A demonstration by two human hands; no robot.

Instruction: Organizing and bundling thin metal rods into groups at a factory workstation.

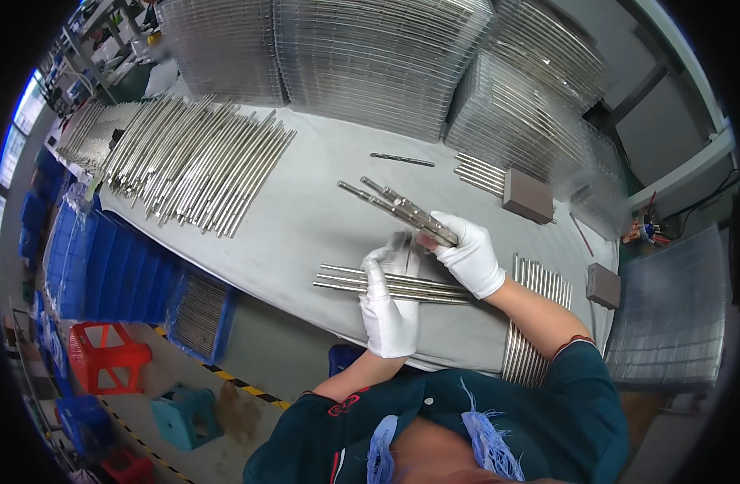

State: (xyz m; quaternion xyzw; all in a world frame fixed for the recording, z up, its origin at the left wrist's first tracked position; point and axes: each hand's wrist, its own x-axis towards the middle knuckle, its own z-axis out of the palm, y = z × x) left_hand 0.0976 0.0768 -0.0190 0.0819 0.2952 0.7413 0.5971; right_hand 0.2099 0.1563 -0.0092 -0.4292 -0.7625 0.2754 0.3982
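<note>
Rods [426, 289] are resting in the grasping left hand [388, 319] at the frame's centre; the right hand [468, 256] is clutching a second bundle [410, 214] just above. Bundle handling is seemingly underway, the next move probably needing steady grips.

The rods [438, 290] held over the table [305, 202] are smooth, glossy metal, and the gloves [390, 329] around them are matt white cloth. The table's top looks matt; the trays [370, 73] along its far edge are clear, shiny plastic, the stools [108, 379] below its near edge smooth plastic.
</note>
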